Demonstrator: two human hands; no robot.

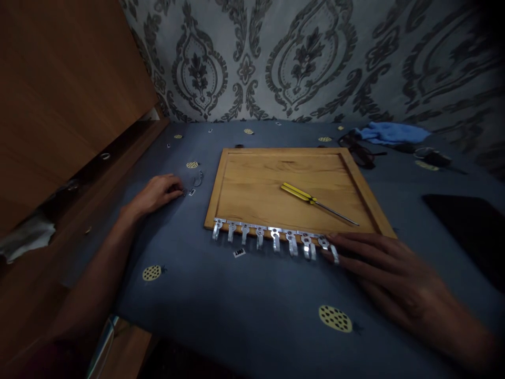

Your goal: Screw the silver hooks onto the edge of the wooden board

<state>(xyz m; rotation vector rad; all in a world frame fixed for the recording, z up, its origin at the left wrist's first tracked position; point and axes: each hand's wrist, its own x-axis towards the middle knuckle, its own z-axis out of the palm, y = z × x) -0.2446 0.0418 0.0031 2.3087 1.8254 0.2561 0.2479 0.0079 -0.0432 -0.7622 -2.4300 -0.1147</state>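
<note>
A wooden board with a raised rim [252, 184] lies on a blue patterned cloth [244, 305]. A metal rail of several hooks [272, 237] runs along its near edge. A yellow-handled screwdriver [311, 200] lies on the board. My right hand [386, 268] lies flat with fingers stretched out, its tips touching the right end of the hook rail. My left hand [158, 193] rests on the cloth left of the board, fingers curled, pinching at small metal parts [189, 192] beside a loose hook [198, 180].
A wooden cabinet side [59, 95] rises at the left. Patterned wallpaper stands behind. A blue rag [390, 132], dark glasses [359, 150] and a small dark object [432, 155] lie at the back right. A dark flat slab [469, 226] lies at right. A small label [239, 253] lies before the rail.
</note>
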